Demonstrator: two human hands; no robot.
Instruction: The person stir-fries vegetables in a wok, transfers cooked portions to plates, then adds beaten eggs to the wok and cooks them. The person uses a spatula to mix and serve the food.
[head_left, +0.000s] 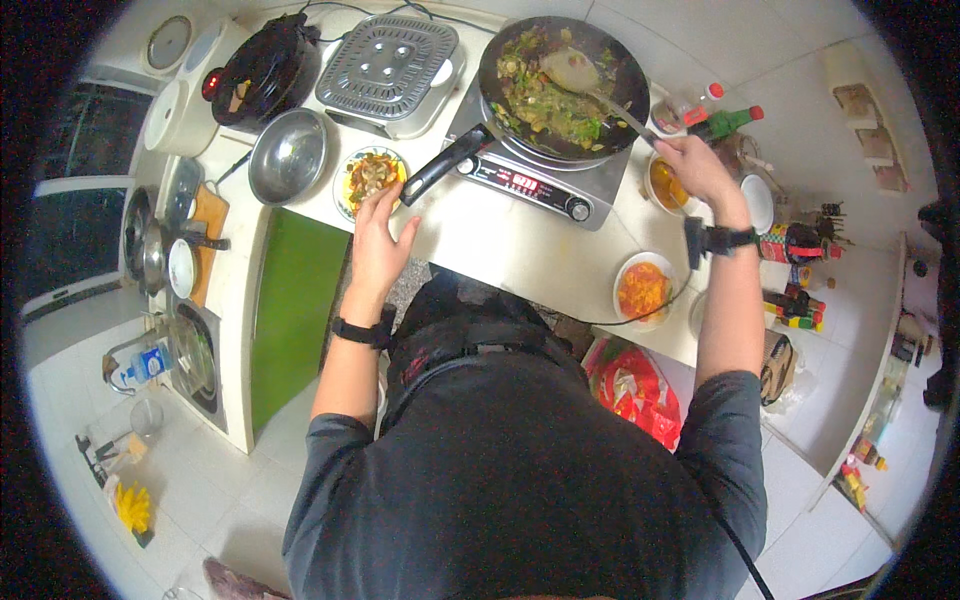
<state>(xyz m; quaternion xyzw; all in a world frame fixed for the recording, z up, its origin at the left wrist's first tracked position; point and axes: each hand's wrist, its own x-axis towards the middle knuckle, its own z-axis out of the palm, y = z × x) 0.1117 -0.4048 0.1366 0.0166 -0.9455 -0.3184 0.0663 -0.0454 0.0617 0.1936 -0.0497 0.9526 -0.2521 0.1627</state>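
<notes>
A black wok (564, 88) of chopped greens and pale pieces rests on an induction cooker (525, 180) with a lit display. My right hand (699, 169) grips the handle of a metal spatula (574, 71), whose broad head lies on the food. By the near edge of a patterned plate (342, 196) of chopped vegetables is my left hand (384, 240), fingers apart; whether its fingertips touch the plate I cannot tell. The wok's black handle (447, 165) points towards that hand. A bowl of orange-red food (643, 291) and a bowl with yellow liquid (667, 184) stand at the right.
Left of the plate are a steel bowl (289, 157), a grill-topped appliance (390, 67) and a black electric cooker (266, 75). Bottles, among them a green one (724, 124), line the right wall. A cable crosses the counter edge near the orange-red food. A sink (196, 360) lies far left.
</notes>
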